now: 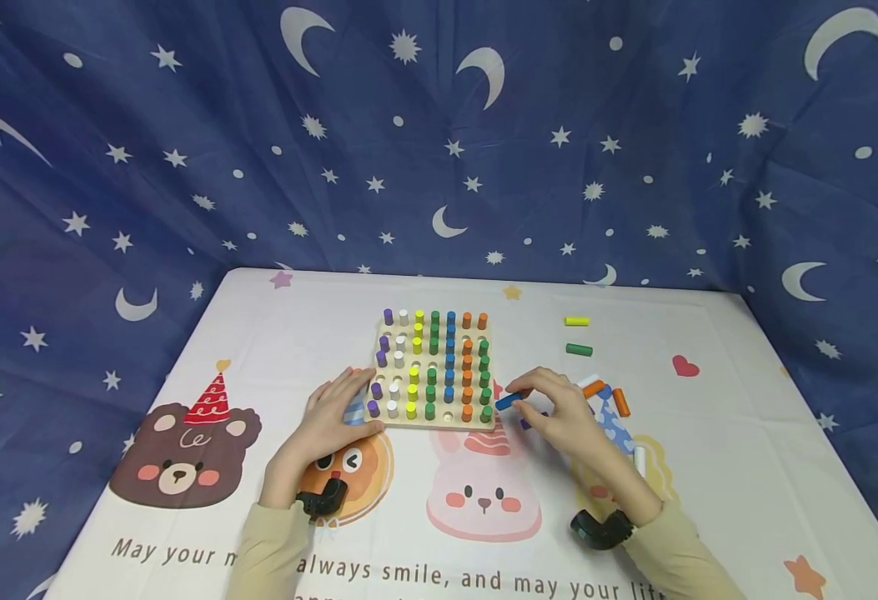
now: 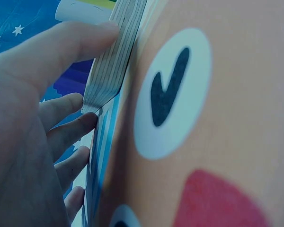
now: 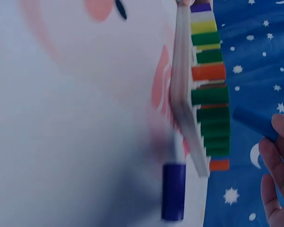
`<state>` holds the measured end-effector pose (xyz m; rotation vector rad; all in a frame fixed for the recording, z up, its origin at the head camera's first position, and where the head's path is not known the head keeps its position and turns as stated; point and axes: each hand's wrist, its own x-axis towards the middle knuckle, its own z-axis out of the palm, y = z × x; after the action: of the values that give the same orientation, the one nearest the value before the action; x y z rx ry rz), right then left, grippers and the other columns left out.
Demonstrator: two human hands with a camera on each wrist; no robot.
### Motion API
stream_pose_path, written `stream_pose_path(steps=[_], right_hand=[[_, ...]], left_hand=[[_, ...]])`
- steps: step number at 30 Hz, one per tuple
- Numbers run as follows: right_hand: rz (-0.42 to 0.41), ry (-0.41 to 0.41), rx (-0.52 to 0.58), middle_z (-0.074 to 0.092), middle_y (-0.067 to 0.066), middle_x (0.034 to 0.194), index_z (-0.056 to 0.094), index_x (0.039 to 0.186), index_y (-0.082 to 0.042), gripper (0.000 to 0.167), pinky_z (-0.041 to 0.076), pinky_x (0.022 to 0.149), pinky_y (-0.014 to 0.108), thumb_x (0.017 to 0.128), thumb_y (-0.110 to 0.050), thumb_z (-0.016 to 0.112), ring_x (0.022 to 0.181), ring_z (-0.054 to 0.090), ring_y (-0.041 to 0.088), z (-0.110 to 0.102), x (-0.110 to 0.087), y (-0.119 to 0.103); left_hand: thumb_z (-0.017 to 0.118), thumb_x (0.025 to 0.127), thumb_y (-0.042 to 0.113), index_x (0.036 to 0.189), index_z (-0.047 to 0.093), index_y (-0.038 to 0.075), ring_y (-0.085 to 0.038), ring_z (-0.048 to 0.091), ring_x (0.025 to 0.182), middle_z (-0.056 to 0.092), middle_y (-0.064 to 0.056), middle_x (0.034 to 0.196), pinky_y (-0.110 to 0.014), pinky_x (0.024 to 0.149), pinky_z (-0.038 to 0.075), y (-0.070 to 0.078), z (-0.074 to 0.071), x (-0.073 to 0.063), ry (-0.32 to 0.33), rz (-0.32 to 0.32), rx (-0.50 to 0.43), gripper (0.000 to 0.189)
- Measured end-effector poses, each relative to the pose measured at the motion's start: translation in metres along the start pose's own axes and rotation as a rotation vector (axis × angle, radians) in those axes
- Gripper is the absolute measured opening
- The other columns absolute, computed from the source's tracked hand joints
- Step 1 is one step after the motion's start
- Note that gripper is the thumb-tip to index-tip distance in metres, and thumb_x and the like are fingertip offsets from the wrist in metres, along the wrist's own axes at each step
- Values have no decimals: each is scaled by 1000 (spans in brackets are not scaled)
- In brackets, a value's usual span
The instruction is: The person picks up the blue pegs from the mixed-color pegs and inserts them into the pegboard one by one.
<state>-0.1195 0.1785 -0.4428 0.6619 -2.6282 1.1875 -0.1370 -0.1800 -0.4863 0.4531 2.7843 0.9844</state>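
Observation:
A wooden pegboard [image 1: 431,426] stands mid-table, filled with rows of purple, white, yellow, green, blue and orange pegs. Some holes have no peg, one of them at the front of the blue column. My left hand [image 1: 333,410] rests at the board's front left corner. In the left wrist view its thumb [image 2: 92,40] lies against the layered edge, with the other fingers loosely extended beside the corner. Just right of the board, my right hand [image 1: 559,410] pinches a blue peg [image 3: 252,122] between thumb and fingers, held tilted and above the tabletop.
A purple peg [image 3: 173,191] lies close under my right hand. Loose orange pegs [image 1: 621,402] and a white peg [image 1: 639,460] lie around that hand and forearm. Farther back are a yellow peg [image 1: 577,321] and a green peg [image 1: 579,350]. A starry blue cloth [image 1: 408,167] hangs behind the table.

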Motion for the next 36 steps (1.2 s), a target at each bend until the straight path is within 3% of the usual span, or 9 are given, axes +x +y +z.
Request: stream_pose_path(steps=[15, 27, 31, 36], right_hand=[[-70, -36, 109, 69, -4, 99, 70, 103, -11, 22, 44, 91, 33, 83, -4, 72, 99, 61, 12, 27, 24, -22], [-81, -90, 84, 68, 1, 92, 70, 101, -10, 19, 41, 77, 33, 83, -7, 73, 84, 59, 13, 48, 30, -26], [-68, -109, 44, 67, -3, 91, 70, 101, -11, 20, 39, 77, 28, 82, -8, 73, 84, 58, 10, 52, 30, -24], [-119, -103, 2, 69, -4, 93, 70, 100, -12, 19, 39, 79, 29, 82, -8, 74, 85, 58, 9, 57, 30, -22]], left_hand=[[72, 81, 41, 150, 33, 15, -33, 21, 148, 35, -11, 155, -61, 115, 12, 2, -2, 0, 4, 10, 1, 83], [72, 81, 42, 151, 33, 16, -33, 20, 148, 35, -11, 156, -60, 115, 12, 0, 0, 0, 1, 8, 4, 84], [72, 81, 42, 151, 33, 16, -33, 20, 148, 35, -11, 156, -60, 115, 12, 1, 0, 0, 2, 9, 2, 84], [72, 81, 42, 150, 33, 16, -33, 21, 148, 35, -11, 156, -61, 115, 12, 0, -1, 0, 4, 14, 2, 84]])
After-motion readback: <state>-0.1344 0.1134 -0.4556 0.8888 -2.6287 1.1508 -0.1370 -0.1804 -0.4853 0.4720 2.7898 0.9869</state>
